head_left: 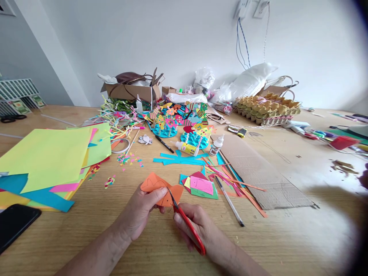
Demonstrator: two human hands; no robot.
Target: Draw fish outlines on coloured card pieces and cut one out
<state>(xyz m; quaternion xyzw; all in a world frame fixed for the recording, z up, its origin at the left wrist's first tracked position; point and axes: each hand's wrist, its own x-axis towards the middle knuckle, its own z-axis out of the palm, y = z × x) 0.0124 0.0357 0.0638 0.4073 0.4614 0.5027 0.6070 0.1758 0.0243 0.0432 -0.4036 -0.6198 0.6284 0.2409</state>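
Observation:
An orange paper [153, 182] with fish outlines drawn on it is pinched between the thumb and fingers of my left hand [141, 211], at the lower middle of the view. My right hand [198, 226] is closed round red-handled scissors [189, 226], whose blades are at the paper's right part. Just behind and to the right lie small cut papers, a pink one [201, 185] with a drawn outline on top. A pen [230, 202] rests to the right of them.
Coloured sheets [43, 153] and a black phone [17, 226] lie at left. Cardboard [258, 172] is at right. Glue bottles [216, 145], blue strips [181, 159] and paper fish models [163, 130] stand or lie behind my hands. Egg trays [267, 109] are stacked at the back right.

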